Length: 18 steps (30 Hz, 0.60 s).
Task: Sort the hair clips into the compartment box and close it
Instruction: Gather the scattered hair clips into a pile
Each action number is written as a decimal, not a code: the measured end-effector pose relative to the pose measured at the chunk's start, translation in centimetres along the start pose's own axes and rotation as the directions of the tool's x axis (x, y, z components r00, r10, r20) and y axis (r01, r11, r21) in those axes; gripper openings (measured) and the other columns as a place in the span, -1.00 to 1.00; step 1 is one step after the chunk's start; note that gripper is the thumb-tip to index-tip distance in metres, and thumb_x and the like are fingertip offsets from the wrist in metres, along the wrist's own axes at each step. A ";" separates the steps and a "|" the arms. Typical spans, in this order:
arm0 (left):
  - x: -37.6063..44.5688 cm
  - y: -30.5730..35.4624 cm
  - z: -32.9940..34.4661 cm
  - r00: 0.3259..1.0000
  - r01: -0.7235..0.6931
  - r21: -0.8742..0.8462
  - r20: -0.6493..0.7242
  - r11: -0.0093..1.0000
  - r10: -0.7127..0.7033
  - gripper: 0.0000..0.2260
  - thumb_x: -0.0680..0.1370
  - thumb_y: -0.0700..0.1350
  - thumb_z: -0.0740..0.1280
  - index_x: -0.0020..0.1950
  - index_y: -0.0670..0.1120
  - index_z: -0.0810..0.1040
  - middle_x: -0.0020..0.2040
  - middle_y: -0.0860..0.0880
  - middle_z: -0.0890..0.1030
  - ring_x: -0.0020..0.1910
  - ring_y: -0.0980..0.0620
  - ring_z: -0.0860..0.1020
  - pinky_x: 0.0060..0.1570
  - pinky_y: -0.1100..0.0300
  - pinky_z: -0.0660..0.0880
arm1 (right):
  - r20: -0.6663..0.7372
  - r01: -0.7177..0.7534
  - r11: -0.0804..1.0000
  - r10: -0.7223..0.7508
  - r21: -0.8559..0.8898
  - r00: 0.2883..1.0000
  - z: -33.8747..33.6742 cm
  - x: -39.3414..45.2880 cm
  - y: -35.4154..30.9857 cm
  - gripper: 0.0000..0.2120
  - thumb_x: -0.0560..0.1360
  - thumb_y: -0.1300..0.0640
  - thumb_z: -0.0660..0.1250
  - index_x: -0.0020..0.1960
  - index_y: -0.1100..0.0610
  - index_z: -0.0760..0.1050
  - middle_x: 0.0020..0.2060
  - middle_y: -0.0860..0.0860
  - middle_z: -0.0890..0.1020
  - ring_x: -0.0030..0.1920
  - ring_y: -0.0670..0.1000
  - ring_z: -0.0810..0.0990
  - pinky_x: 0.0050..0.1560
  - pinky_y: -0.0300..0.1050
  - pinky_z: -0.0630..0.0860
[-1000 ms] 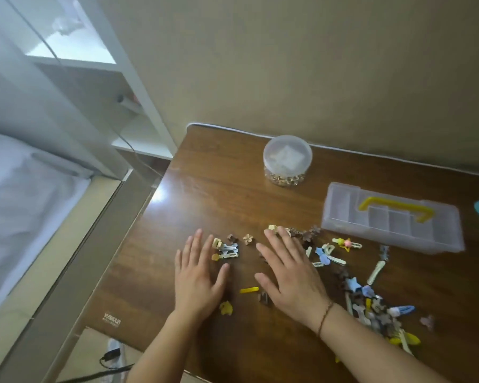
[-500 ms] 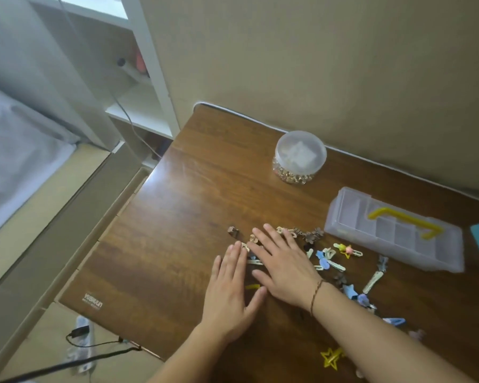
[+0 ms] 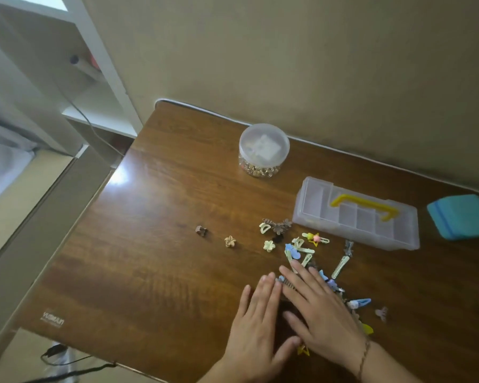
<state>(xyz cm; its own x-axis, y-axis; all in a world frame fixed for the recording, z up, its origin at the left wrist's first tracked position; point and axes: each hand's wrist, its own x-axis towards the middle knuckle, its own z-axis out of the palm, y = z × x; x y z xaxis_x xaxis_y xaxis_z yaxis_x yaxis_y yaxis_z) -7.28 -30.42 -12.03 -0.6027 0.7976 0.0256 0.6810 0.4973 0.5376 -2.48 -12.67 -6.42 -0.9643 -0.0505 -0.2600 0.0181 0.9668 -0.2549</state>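
Observation:
A clear compartment box (image 3: 354, 214) with a yellow handle lies shut on the wooden table (image 3: 155, 244), to the right. Several small hair clips (image 3: 302, 244) are scattered in front of it. Two stray ones lie further left: a brown claw clip (image 3: 201, 231) and a beige flower clip (image 3: 229, 241). My left hand (image 3: 256, 324) lies flat on the table with straight fingers. My right hand (image 3: 321, 310) presses flat on a heap of clips, beside the left one; some clips are hidden under it.
A round clear jar (image 3: 263, 150) with gold pieces stands at the back near the wall. A teal pad (image 3: 462, 217) lies at the far right. The table's left edge drops to the floor, where cables lie.
Both hands have slid right and toward me across the table, sweeping clips together. The brown claw clip and the beige flower clip stayed behind on the left.

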 end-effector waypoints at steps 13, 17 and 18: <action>9.3 -8.2 -5.8 0.970 0.240 -0.001 -0.038 0.971 -0.239 -0.28 0.58 0.35 -0.05 0.59 -0.08 0.19 0.63 -0.05 0.06 0.61 -0.01 -0.06 0.56 -0.01 -0.06 | 0.030 -0.052 0.999 0.052 -0.004 0.998 -2.4 9.0 1.8 -0.46 0.60 -0.20 0.04 0.53 -0.07 0.11 0.57 -0.06 -0.05 0.55 -0.01 -0.21 0.53 0.04 -0.14; 8.7 -5.7 -4.2 0.989 0.142 -0.028 0.032 0.989 -0.141 -0.27 0.58 0.38 -0.11 0.60 -0.06 0.18 0.63 0.00 0.05 0.60 0.06 -0.09 0.57 0.01 -0.07 | 0.027 -0.049 0.999 0.048 0.006 0.998 -1.6 4.9 2.2 -0.47 0.60 -0.21 0.03 0.52 -0.07 0.14 0.57 -0.06 -0.02 0.55 -0.01 -0.22 0.50 -0.02 -0.23; 8.5 -4.9 -3.8 0.992 0.120 -0.035 0.047 0.992 -0.119 -0.28 0.59 0.37 -0.12 0.60 -0.05 0.17 0.63 0.01 0.03 0.60 0.07 -0.10 0.57 0.00 -0.07 | 0.037 -0.053 0.999 0.053 0.003 0.998 -1.4 3.8 2.2 -0.47 0.60 -0.21 0.02 0.52 -0.08 0.13 0.57 -0.07 -0.05 0.54 -0.01 -0.26 0.49 -0.02 -0.26</action>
<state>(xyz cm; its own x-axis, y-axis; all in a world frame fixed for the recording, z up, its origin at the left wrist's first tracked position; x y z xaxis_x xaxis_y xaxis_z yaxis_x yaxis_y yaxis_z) -17.35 -27.45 -11.23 -0.6590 0.7481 -0.0782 0.5884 0.5774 0.5660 -6.46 -10.39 -6.66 -0.9515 -0.0089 -0.3074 0.0697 0.9673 -0.2437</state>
